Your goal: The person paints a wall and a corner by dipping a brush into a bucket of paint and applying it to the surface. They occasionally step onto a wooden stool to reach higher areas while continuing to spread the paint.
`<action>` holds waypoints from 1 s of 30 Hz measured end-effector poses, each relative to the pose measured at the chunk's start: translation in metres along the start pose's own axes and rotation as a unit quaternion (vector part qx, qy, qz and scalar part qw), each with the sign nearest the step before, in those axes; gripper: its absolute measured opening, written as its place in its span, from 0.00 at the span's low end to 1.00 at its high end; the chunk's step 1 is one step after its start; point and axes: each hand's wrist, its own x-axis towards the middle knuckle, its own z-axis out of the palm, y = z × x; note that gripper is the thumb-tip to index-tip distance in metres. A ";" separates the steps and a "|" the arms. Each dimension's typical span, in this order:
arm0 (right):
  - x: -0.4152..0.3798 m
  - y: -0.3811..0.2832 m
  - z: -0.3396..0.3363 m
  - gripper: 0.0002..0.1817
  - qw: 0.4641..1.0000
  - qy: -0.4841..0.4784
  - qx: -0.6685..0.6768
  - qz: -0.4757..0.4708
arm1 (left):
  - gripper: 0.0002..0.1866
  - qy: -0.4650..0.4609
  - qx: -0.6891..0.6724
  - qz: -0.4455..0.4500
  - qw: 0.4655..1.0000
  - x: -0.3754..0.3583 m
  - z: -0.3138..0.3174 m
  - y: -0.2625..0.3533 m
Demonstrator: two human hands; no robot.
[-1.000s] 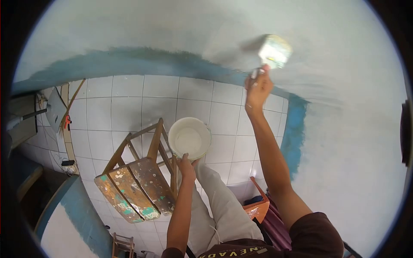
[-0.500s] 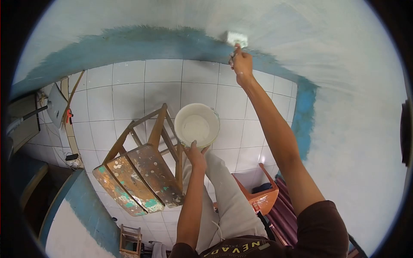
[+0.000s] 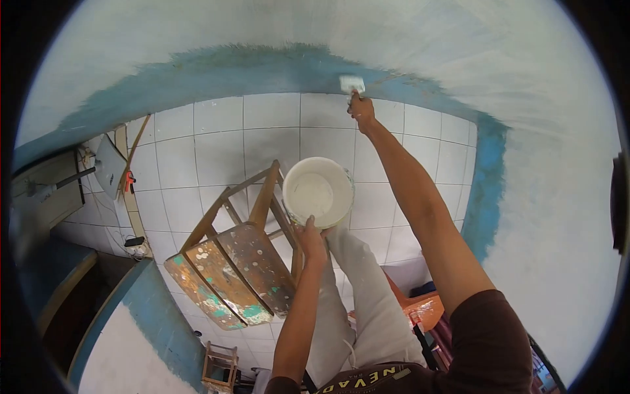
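While the right grip point(image 3: 361, 109) clasps a light-looking brush point(image 3: 352, 84), the left grip point(image 3: 312, 238) holds a stiff-looking bucket point(image 3: 342, 187) by its rim point(image 3: 319, 158).

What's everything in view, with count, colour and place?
Walls: at least two, pale grey over blue, top and right.
Floor tiles: many, white, centre.
Brush: one, whitish, in right hand.
Bucket: one, white, in left hand.
Slatted stool: one, paint-spotted brown, left of bucket.
Small stool: one, brown, bottom left.
Chair: one, orange, right of trousers.
Panel: one, grey, far left.
Stick: one, brown, beside panel.
Small object: one, orange, near stick.
Device: one, black, near partition.
Partition: one, blue and white, lower left.
Unclear object: one, dark, right edge.
Hands: two, bare, on brush and bucket.
Trousers: one pair, pale grey, bottom centre.
Shirt: one, dark brown, bottom.
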 end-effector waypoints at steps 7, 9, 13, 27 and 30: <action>-0.086 -0.154 -0.045 0.27 0.997 0.013 0.066 -0.046 | 0.32 -0.002 -0.011 -0.028 1.000 -0.005 -0.012 -0.009; -0.136 -0.207 -0.062 0.27 0.996 0.028 0.061 -0.057 | 0.33 -0.009 0.007 -0.038 0.999 -0.008 -0.019 -0.010; -0.216 -0.289 -0.073 0.28 0.974 0.067 0.066 -0.205 | 0.32 -0.047 0.051 0.007 0.998 -0.019 -0.028 0.002; -0.060 -0.098 -0.017 0.28 0.991 0.073 -0.067 -0.085 | 0.31 -0.096 0.052 0.010 0.994 -0.034 -0.028 0.046; -0.075 -0.128 -0.019 0.27 0.997 0.058 0.022 0.036 | 0.31 -0.093 0.076 0.027 0.992 -0.040 -0.024 0.053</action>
